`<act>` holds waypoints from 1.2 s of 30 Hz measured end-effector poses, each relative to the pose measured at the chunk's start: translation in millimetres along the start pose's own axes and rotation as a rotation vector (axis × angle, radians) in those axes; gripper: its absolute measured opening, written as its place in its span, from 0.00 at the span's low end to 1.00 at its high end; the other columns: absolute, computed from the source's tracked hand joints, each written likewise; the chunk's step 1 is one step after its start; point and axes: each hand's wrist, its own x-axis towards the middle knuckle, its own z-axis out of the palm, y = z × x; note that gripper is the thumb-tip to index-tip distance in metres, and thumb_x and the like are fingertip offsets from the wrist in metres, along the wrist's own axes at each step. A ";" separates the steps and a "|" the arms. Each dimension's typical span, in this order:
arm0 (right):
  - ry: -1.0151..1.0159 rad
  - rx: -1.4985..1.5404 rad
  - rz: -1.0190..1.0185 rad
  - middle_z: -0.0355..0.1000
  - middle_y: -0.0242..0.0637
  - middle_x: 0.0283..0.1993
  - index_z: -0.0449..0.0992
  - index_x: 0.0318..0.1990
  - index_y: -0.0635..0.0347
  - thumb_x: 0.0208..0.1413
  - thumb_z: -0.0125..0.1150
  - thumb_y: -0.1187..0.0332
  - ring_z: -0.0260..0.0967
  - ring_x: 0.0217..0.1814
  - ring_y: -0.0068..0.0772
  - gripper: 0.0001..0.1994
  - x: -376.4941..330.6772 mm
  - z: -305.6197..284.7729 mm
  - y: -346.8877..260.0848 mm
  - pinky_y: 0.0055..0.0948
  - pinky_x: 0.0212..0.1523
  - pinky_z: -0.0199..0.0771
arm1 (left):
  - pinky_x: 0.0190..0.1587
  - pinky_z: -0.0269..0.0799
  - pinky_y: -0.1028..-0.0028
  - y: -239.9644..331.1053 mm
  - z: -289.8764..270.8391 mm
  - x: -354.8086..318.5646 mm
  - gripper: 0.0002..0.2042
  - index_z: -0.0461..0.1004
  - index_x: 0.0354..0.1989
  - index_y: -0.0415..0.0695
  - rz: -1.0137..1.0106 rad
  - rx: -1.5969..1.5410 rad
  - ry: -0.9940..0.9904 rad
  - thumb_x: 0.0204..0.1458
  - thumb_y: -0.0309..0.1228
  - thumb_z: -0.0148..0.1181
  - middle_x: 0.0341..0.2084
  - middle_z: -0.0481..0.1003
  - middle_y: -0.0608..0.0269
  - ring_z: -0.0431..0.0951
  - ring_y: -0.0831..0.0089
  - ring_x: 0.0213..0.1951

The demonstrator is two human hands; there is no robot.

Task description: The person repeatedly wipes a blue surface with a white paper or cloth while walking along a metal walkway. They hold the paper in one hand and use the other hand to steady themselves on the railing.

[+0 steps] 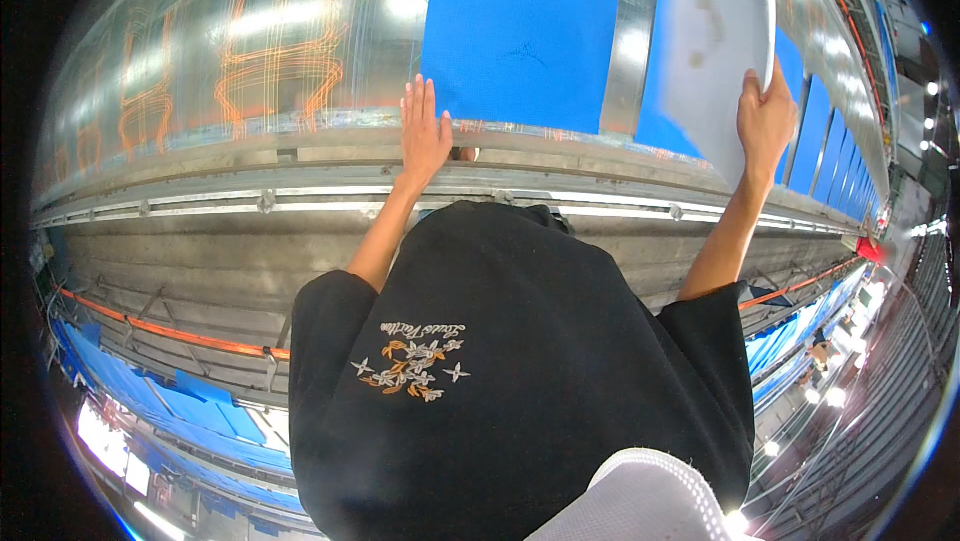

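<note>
Blue sheet (520,36) lies flat on the metal table (380,41) directly ahead of the person, its near edge parallel to the table rim and its far edge out of view; which side is longer cannot be confirmed. Left hand (427,141) is the nearer hand: it is at the sheet's near left corner, fingers straight and close together, pointing away from the body, thumb slightly apart. Contact pressure cannot be determined. Right hand (767,131) pinches the right edge of a white panel (715,51) between thumb and fingers. The panel is to the right of the blue sheet, in front of a second blue sheet (652,121), with its visible long axis running away from the body. Controlling relation, as judged: the panel is leftward of the right hand, its left side blurred, so its height above the table is uncertain.
</note>
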 end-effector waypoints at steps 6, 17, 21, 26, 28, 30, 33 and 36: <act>-0.297 -0.004 -0.373 0.76 0.49 0.31 0.72 0.61 0.38 0.54 0.58 0.67 0.75 0.33 0.55 0.24 -51.8 33.6 -13.0 0.47 0.36 0.74 | 0.70 0.38 0.46 7.0 17.6 26.7 0.30 0.51 0.70 0.37 0.085 0.117 0.018 0.63 0.36 0.46 0.72 0.46 0.47 0.42 0.46 0.73; 0.067 -0.107 0.038 0.78 0.48 0.31 0.73 0.60 0.46 0.56 0.59 0.66 0.76 0.30 0.51 0.22 -11.0 -3.0 18.2 0.43 0.35 0.75 | 0.69 0.31 0.40 -22.0 34.2 64.2 0.30 0.56 0.70 0.44 0.174 0.411 0.046 0.64 0.47 0.42 0.72 0.51 0.56 0.46 0.50 0.72; -0.184 0.001 -0.362 0.76 0.47 0.29 0.76 0.56 0.50 0.55 0.59 0.69 0.73 0.29 0.47 0.19 -31.3 35.4 29.7 0.39 0.32 0.71 | 0.68 0.29 0.37 -16.2 26.8 71.9 0.29 0.60 0.67 0.42 0.101 0.465 -0.009 0.63 0.48 0.45 0.69 0.57 0.55 0.49 0.48 0.71; -0.845 0.449 -0.303 0.78 0.44 0.31 0.77 0.49 0.64 0.58 0.62 0.67 0.69 0.27 0.30 0.15 -64.5 -0.5 15.1 0.30 0.33 0.70 | 0.67 0.24 0.34 -27.9 17.4 82.7 0.33 0.66 0.61 0.41 0.256 0.464 -0.013 0.55 0.54 0.52 0.63 0.63 0.51 0.53 0.45 0.68; -0.628 0.512 -0.108 0.79 0.37 0.34 0.77 0.47 0.68 0.59 0.63 0.65 0.70 0.30 0.23 0.15 -66.2 -10.5 49.2 0.26 0.34 0.71 | 0.68 0.26 0.37 -7.0 12.4 93.1 0.34 0.64 0.63 0.41 0.234 0.464 -0.003 0.55 0.54 0.53 0.65 0.60 0.50 0.48 0.43 0.70; -0.343 0.546 0.112 0.78 0.33 0.37 0.77 0.48 0.68 0.59 0.64 0.65 0.71 0.35 0.20 0.15 -67.1 -27.2 74.4 0.22 0.37 0.72 | 0.70 0.29 0.40 6.4 30.5 99.7 0.32 0.62 0.66 0.41 0.223 0.385 0.040 0.59 0.52 0.49 0.68 0.55 0.50 0.45 0.44 0.71; -0.011 0.549 0.241 0.78 0.39 0.42 0.75 0.50 0.69 0.61 0.62 0.66 0.72 0.41 0.25 0.16 -73.7 -35.0 127.5 0.27 0.44 0.72 | 0.70 0.32 0.42 20.7 55.2 95.6 0.31 0.58 0.70 0.49 0.363 0.309 -0.092 0.62 0.52 0.45 0.72 0.49 0.54 0.43 0.47 0.72; 0.063 0.433 0.288 0.77 0.41 0.43 0.75 0.52 0.69 0.61 0.62 0.66 0.72 0.43 0.25 0.16 -89.8 -42.0 167.6 0.27 0.45 0.71 | 0.70 0.31 0.42 19.9 75.7 87.6 0.32 0.55 0.71 0.55 0.389 0.333 -0.136 0.62 0.55 0.44 0.72 0.48 0.58 0.42 0.49 0.73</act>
